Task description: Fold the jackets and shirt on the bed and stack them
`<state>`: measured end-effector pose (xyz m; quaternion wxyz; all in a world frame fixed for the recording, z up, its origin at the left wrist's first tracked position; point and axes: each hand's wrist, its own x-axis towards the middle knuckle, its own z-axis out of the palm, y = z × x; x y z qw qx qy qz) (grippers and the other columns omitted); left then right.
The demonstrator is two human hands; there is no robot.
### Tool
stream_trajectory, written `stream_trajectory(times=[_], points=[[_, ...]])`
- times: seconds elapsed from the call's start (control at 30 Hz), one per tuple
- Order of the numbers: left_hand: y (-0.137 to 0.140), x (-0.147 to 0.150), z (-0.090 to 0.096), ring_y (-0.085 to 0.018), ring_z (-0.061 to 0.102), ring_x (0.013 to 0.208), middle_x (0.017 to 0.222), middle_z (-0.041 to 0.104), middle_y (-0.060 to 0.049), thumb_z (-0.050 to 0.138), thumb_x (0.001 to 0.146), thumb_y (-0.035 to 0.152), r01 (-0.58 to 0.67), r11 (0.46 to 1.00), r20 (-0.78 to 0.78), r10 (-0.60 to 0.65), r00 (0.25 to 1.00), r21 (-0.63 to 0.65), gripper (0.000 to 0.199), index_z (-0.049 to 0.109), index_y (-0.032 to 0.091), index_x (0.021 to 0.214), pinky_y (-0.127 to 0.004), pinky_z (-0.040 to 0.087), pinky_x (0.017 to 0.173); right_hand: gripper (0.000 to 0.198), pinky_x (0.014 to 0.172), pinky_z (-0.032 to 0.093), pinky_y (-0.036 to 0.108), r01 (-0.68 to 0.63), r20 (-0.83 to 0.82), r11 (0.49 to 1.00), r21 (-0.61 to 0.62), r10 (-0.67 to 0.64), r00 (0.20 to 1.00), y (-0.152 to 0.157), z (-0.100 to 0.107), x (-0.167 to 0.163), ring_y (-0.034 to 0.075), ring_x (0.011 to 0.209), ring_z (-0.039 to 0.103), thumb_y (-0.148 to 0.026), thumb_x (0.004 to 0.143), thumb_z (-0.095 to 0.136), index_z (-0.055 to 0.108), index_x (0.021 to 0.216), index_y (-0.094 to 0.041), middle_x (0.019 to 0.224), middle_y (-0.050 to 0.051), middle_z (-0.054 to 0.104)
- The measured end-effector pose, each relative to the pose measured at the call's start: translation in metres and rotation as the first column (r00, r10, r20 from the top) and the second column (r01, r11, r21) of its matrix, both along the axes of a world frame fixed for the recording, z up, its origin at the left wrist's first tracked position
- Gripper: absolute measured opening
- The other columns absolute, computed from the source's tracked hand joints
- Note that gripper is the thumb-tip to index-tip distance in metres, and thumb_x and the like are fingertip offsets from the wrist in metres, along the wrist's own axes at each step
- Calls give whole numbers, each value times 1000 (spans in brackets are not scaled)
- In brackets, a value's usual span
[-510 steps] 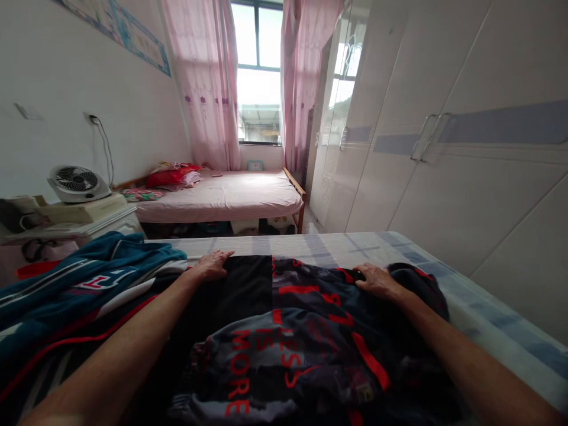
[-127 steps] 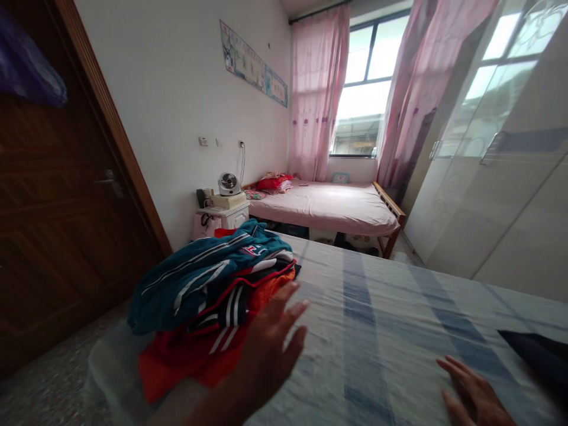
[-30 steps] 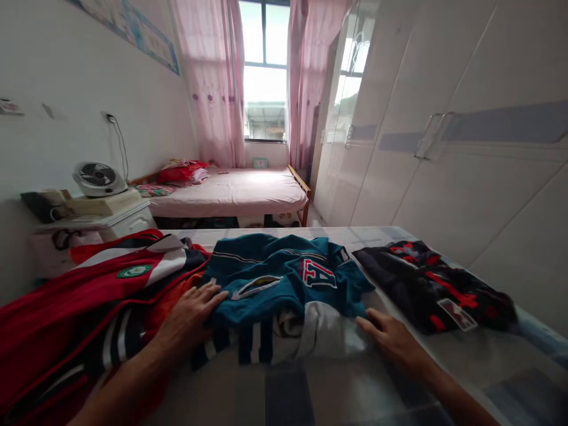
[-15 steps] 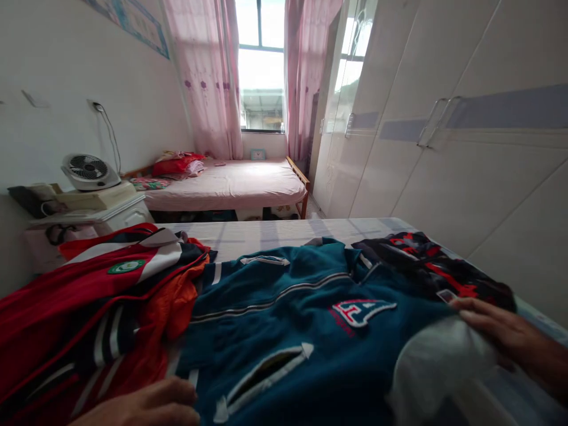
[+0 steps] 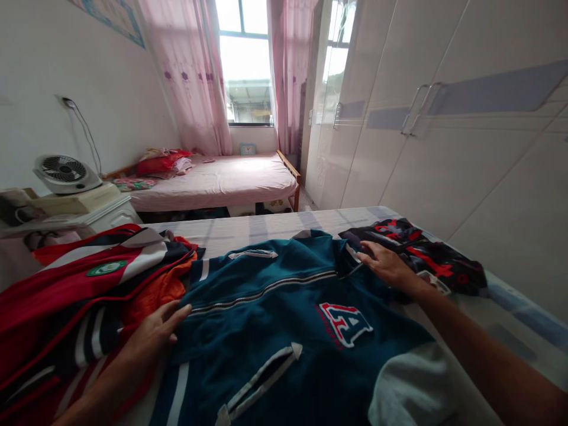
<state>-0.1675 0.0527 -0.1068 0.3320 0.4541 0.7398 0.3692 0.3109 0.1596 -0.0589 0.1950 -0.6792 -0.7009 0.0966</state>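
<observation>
The left hand (image 5: pixel 160 326) lay by the hem of a teal jacket (image 5: pixel 266 331), its fingers stretched out and not clenched. The right hand (image 5: pixel 387 265) reached over the jacket's collar; whether its fingers pinched the cloth, I could not tell. The jacket was spread front up between the two, its zip running from hem to collar, with a letter patch (image 5: pixel 346 324) on the chest and a pale grey sleeve (image 5: pixel 412 384) nearest the viewer. To the left lay a heap of red, orange and black clothes (image 5: pixel 133 266); just beyond the collar, a dark garment with red print (image 5: pixel 417 251). All rested on a blue-and-white sheet (image 5: pixel 266 223). Farther off stood a pink-covered bed (image 5: pixel 239 180), a fan (image 5: pixel 64 173) at the left and a white wardrobe (image 5: pixel 444 171) along the right
</observation>
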Motion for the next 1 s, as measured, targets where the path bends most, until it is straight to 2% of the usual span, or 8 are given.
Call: stream_trajectory(times=[0.17,0.3,0.4,0.57,0.7,0.83,0.93,1.0], points=[[10,11,18,-10,42,40,49,46,4,62,68,59,20,985,298,32,954,-170,42,54,18,66,-21,30,37,57,98,40,35,50,81,990,-129,-40,996,36,-22,-18,26,118,53,-46,89,39,44,132,-9,130,17,54],[14,19,22,-26,65,78,86,67,-9,59,67,60,50,998,-145,-56,988,-44,51,62,16,94,-32,50,59,62,91,42,43,99,166,983,-156,-73,983,44,-32,-27,33,114,54,-53,85,41,46,127,-8,122,21,57],[13,21,17,-34,51,118,122,61,-14,59,68,59,120,990,-335,-88,938,76,54,63,17,102,-46,41,98,54,88,43,44,100,236,982,-161,-60,970,44,-34,-31,33,111,54,-51,84,43,53,119,-11,118,20,58],[19,27,22,-31,50,122,119,64,-13,65,69,47,-82,996,209,86,974,-27,46,60,17,103,-41,43,99,44,96,36,45,79,287,990,-115,-43,957,44,-38,-40,32,120,45,-40,86,43,53,119,-14,128,18,50],[25,32,33,-22,62,108,111,68,-9,55,80,39,-106,993,372,121,920,-61,39,54,20,114,-32,54,83,50,98,35,46,93,260,989,-114,-61,964,50,-42,-48,33,121,46,-32,85,44,44,128,-7,128,23,50],[33,34,40,-27,71,75,82,73,-11,65,73,30,-9,986,529,96,843,-166,25,65,14,94,-37,59,65,45,95,37,51,111,198,982,-151,-80,977,58,-36,-54,40,117,48,-31,80,52,56,117,-5,123,27,52],[35,32,52,-24,70,64,70,72,-8,68,72,23,-38,988,557,114,823,-148,18,66,14,87,-33,58,59,31,88,45,41,30,88,974,-224,-10,996,54,-17,-48,31,102,61,-32,79,52,65,102,-15,105,14,66],[30,27,66,-21,70,65,72,73,-4,67,73,22,-68,995,571,98,815,-74,22,65,17,94,-29,58,60,30,80,50,35,-100,-194,962,-254,50,980,45,3,-35,24,88,66,-34,81,49,64,104,-21,95,6,70]])
